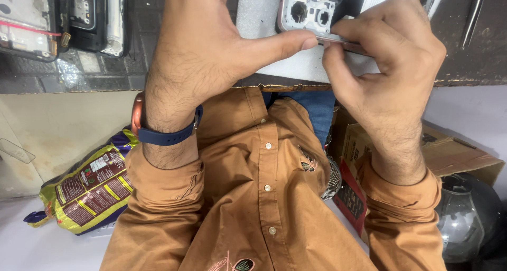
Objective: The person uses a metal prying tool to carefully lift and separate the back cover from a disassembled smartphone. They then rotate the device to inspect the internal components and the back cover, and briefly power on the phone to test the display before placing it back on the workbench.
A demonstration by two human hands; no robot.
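1. Already, at the upper left of the frame, I see other opened phones [63, 17] lying stripped on the dark workbench [105, 70].
2. At centre, my left hand [211, 44] presses its thumb against the edge of the opened phone [317, 12].
3. At the upper right, my right hand [385, 59] pinches the same edge; the back cover is off and the internals are exposed, so I judge disassembly to be partway through.
4. Tweezers [473, 15] lie untouched at far right.

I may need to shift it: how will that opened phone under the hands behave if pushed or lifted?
The opened phone looks thin, flat and rigid, so it would probably slide rather than roll. Its exposed parts look fragile. Both the left hand and right hand pinch its edge, suggesting it is light.
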